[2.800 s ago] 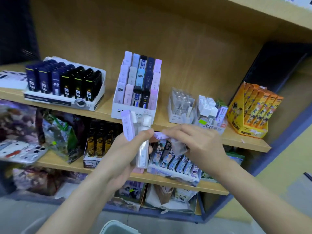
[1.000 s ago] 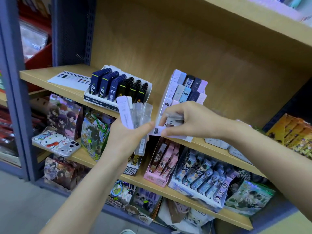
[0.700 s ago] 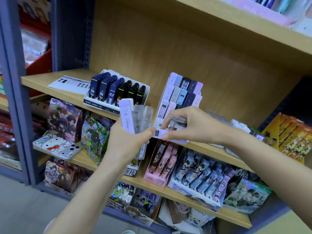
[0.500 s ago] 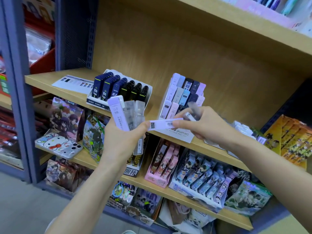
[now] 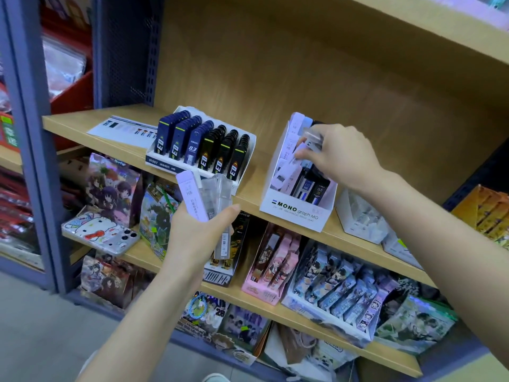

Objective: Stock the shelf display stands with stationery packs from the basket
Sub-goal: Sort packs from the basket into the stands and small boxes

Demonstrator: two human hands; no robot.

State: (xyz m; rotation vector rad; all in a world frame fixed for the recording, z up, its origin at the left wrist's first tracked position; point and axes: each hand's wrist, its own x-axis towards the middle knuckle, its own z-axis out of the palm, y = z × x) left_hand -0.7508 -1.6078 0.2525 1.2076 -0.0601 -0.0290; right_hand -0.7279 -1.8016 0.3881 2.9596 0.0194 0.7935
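Shelf: a light wooden shelf board (image 5: 82, 125) is carrying the display stands. More boards are running below it, crowded with illustrated packets.
Tray: a wide white cardboard tray (image 5: 192, 168) is sitting near the shelf's front edge, left of middle. It is holding six rows of upright flat cases, three dark blue and three black.
Stand: a tall white stepped cardboard stand printed "MONO graph MG" (image 5: 296, 209) is standing to the right of the tray, apart from it. Its base is reaching the front edge, and it is showing lilac packs in its left columns and dark ones to their right.
Sheet: a white printed paper sheet (image 5: 124, 130) is lying flat towards the shelf's left end, behind and beside the tray.
Right hand: the right hand (image 5: 341, 157) is reaching into the stand from above. Its fingers are curling round a slim clear plastic pack (image 5: 312, 137), and its fingertips are dipping among the lilac columns. Whether they are also pinching a pack there cannot be told.
Left hand: the left hand (image 5: 198, 232) is hanging in front of the shelf's front edge, below the tray, and is gripping a fan of slim stationery packs (image 5: 209, 198), one lilac and the others clear.
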